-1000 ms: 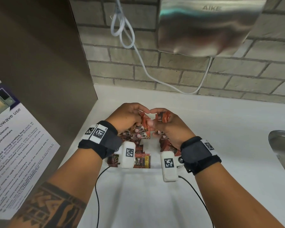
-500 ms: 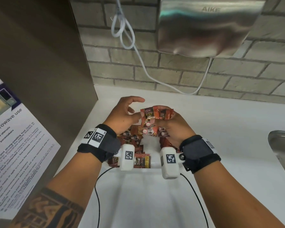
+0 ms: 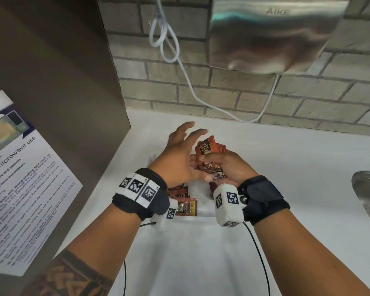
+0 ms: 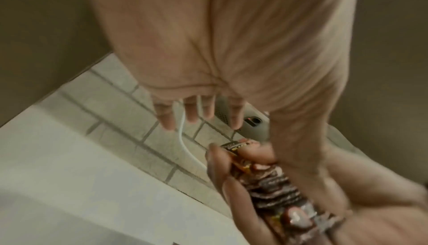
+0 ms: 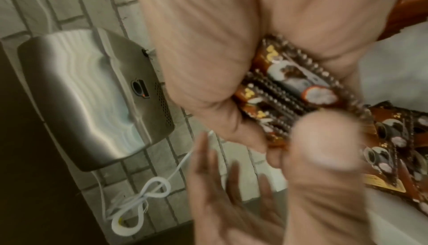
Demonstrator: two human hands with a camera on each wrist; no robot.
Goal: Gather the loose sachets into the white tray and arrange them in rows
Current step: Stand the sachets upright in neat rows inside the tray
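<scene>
My right hand (image 3: 226, 165) grips a stack of brown-orange coffee sachets (image 3: 209, 149), held upright above the white tray (image 3: 203, 212). The same stack (image 5: 291, 87) fills the right wrist view, clamped between thumb and fingers. My left hand (image 3: 179, 150) hovers just left of the stack with fingers spread and straight, holding nothing; the left wrist view shows its fingers (image 4: 192, 109) extended. More sachets (image 3: 185, 207) lie in the tray under my wrists, mostly hidden.
The tray sits on a white counter (image 3: 286, 167) against a brick wall. A steel hand dryer (image 3: 271, 33) with a looped white cable (image 3: 165, 37) hangs above. A brown cabinet side with a microwave notice (image 3: 19, 178) stands left; a sink edge (image 3: 367, 189) lies right.
My left hand has let go of the sachets and opened, moving up and left. My right hand has lifted the stack and now holds it alone.
</scene>
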